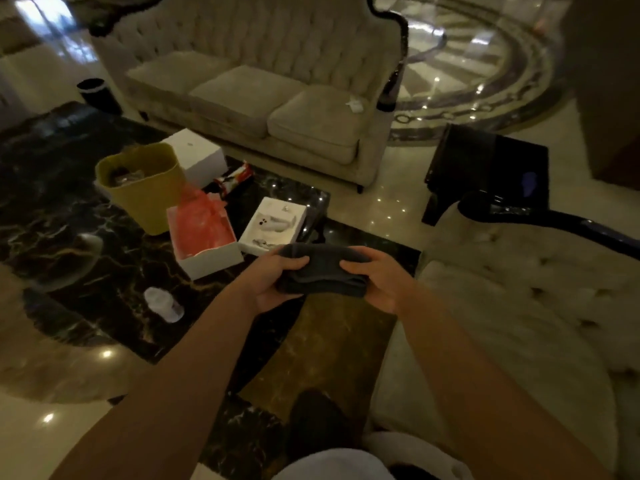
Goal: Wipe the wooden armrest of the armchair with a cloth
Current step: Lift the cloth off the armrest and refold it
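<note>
Dim marble floor point(398, 188) spreads around a tufted sofa point(263, 98). Both hands, left hand point(277, 282) and right hand point(377, 278), curl closed around a folded dark cloth point(322, 271) held in the air, apparently readying it. Next it must travel right to the armchair's dark wooden armrest point(554, 220), well apart. A yellow bin point(152, 195) holds unclear clutter; one white box point(204, 244) holds red tissue.
</note>
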A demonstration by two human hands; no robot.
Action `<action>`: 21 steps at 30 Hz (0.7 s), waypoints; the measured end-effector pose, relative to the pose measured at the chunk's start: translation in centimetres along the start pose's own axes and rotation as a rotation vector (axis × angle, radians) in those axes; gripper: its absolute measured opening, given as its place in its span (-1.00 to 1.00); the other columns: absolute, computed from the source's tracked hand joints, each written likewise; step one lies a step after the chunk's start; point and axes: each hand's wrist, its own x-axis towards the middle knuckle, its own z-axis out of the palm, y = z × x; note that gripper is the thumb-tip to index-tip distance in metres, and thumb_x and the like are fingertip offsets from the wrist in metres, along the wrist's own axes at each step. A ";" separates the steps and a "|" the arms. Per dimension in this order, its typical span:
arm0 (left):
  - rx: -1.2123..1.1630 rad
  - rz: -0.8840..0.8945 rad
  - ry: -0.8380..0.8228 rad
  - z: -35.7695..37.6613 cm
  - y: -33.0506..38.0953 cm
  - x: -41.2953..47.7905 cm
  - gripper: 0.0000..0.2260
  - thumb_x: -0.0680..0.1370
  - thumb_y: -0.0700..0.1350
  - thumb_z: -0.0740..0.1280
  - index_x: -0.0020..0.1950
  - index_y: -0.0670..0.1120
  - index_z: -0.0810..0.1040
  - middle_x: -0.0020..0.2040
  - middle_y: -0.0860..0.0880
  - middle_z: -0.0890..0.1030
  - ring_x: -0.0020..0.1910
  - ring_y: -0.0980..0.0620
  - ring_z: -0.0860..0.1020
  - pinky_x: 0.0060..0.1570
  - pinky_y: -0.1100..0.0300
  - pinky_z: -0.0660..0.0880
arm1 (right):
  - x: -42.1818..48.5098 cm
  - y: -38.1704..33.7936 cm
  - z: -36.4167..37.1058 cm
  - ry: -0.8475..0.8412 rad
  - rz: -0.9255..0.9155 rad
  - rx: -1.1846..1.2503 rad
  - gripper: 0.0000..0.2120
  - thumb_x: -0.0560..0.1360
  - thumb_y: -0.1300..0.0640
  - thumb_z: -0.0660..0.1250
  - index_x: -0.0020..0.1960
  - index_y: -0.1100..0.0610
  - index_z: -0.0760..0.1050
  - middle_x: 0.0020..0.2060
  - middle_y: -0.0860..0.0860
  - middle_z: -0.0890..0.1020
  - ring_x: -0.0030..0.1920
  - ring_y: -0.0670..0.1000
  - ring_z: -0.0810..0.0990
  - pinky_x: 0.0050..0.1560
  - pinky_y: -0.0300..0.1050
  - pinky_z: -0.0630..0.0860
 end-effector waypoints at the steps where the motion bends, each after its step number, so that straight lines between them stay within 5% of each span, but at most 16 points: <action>1: 0.012 -0.010 -0.022 0.9 0.6 1.4 -0.62 0.52 -0.29 0.36 0.33 -0.11 0.51 0.24 -0.21 0.62 0.22 -0.22 0.60 0.00 -0.07 0.63 | 0.5 -0.5 -1.1 0.020 -0.015 0.013 -0.70 0.43 0.28 0.46 0.14 0.12 0.65 0.02 0.11 0.74 0.03 0.13 0.74 -0.10 -0.02 0.66; 8: 0.140 -0.058 -0.096 7.2 6.7 16.3 -0.59 0.49 -0.30 0.40 0.33 -0.14 0.50 0.26 -0.23 0.60 0.21 -0.22 0.60 -0.10 -0.05 0.63 | 8.3 -6.4 -10.4 0.212 -0.085 0.106 -0.71 0.37 0.28 0.53 0.06 0.06 0.69 0.01 0.12 0.75 0.05 0.17 0.73 -0.02 0.04 0.66; 13: 0.231 -0.100 -0.134 13.1 12.8 28.3 -0.55 0.40 -0.27 0.49 0.26 -0.10 0.51 0.24 -0.19 0.59 0.12 -0.17 0.62 -0.19 -0.01 0.65 | 14.1 -14.0 -18.9 0.351 -0.047 0.147 -0.72 0.39 0.34 0.48 0.02 0.05 0.72 -0.08 0.07 0.77 -0.06 0.10 0.76 -0.16 -0.04 0.67; 18: 0.300 -0.157 -0.144 17.7 18.9 39.8 -0.48 0.38 -0.25 0.52 0.31 -0.03 0.50 0.29 -0.12 0.54 0.25 -0.18 0.54 0.10 -0.12 0.60 | 19.7 -21.5 -26.1 0.516 -0.032 0.140 -0.70 0.43 0.34 0.46 0.14 0.14 0.64 -0.01 0.11 0.74 -0.08 0.10 0.77 -0.21 -0.11 0.67; 21: 0.333 -0.207 -0.181 20.3 21.3 45.8 -0.57 0.40 -0.26 0.50 0.23 -0.02 0.54 0.28 -0.10 0.55 0.25 -0.16 0.54 0.01 -0.07 0.62 | 23.4 -24.4 -29.2 0.567 -0.016 0.153 -0.74 0.45 0.32 0.44 0.11 0.10 0.65 0.03 0.09 0.73 -0.08 0.07 0.77 -0.21 -0.11 0.66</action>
